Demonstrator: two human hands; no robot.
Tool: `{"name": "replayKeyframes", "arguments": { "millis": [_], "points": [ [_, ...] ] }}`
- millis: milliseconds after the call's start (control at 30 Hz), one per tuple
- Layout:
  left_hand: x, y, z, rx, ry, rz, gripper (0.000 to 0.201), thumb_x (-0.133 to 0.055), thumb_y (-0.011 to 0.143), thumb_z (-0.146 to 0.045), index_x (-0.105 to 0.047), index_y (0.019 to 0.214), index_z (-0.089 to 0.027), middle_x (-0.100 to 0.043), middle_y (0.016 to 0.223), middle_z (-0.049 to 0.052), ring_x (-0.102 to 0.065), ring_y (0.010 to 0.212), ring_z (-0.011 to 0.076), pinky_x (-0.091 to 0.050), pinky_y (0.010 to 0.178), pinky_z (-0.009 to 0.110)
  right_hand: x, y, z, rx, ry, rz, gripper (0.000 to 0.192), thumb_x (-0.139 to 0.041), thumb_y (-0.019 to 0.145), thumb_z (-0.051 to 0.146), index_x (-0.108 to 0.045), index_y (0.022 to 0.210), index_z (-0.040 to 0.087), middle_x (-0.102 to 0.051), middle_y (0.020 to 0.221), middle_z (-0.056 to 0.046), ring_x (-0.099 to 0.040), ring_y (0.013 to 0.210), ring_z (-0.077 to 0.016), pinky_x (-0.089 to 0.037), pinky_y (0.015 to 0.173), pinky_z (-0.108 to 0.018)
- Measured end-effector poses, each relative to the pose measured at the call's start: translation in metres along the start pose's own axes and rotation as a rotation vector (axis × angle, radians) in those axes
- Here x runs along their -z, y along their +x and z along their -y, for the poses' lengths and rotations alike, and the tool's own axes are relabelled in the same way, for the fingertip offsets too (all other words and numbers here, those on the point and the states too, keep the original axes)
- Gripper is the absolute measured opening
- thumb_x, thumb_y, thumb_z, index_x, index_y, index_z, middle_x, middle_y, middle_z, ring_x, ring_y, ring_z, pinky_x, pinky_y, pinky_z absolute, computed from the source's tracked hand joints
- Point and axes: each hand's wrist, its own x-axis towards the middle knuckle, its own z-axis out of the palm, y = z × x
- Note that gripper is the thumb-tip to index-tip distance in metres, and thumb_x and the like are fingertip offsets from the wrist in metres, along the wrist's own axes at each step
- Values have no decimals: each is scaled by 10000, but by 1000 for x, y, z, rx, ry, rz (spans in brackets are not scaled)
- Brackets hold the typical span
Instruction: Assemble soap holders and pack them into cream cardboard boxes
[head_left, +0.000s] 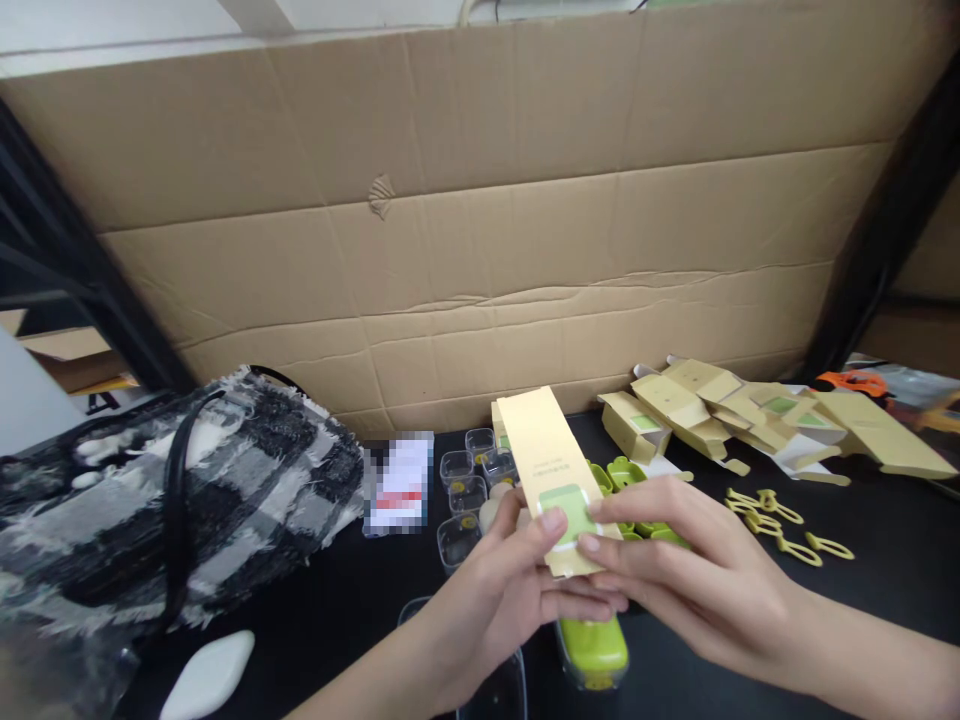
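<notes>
A flat, pale yellow cardboard box [551, 440] with a green label is held in front of me, tilted away. My left hand [517, 570] grips it from below and the left, thumb on the label's edge. On its right side, my right hand [690, 565] pinches the box with fingertips on the label. Just below the hands lies a green-lidded clear container [592, 648], partly covered by them. Behind my right hand are several green plastic pieces [626, 472]. Clear small cups [459, 540] stand left of the box.
Several folded yellow boxes [682, 405] are piled at the back right, with yellow-green loops [780, 520] before them. On the left sit a black-and-white fringed bag [277, 480] and a white rounded object [210, 675]. A cardboard sheet [480, 220] rises behind the black table.
</notes>
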Motion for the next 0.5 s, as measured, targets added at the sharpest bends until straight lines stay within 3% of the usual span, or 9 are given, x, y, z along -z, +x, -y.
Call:
{"name": "replayKeyframes", "arguments": {
  "millis": [167,333,400,500],
  "points": [
    [0,0,4,0,-14,40,381,-759,739,-262,-565,1038,-128,-690,817,66,-692,720,151,-517,726,273,0,3,2,-2,43,-1,178,-473,938,71,-623,885,152,-623,898,-80,-595,760,-156,-501,625,-271],
    [4,1,-10,-65,55,12,319,-714,771,-279,-617,1047,-151,-674,913,64,-622,723,138,-505,613,242,5,8,2,-14,159,73,161,-535,926,140,-599,1070,178,-634,967,-76,-617,853,-168,-532,732,-287],
    [3,-1,-18,-98,162,-69,328,-684,800,-312,-607,1080,-158,-684,987,83,-627,747,159,-507,646,271,10,8,1,-112,251,45,219,-513,899,103,-555,1096,190,-611,993,-76,-605,932,-177,-530,785,-286],
    [-4,-11,-24,-218,323,-174,409,-721,775,-311,-581,1139,-187,-697,1039,82,-644,886,224,-505,768,329,16,4,-1,-311,337,-1,252,-455,821,20,-511,967,217,-571,889,-39,-589,857,-164,-522,728,-266]
  ]
}}
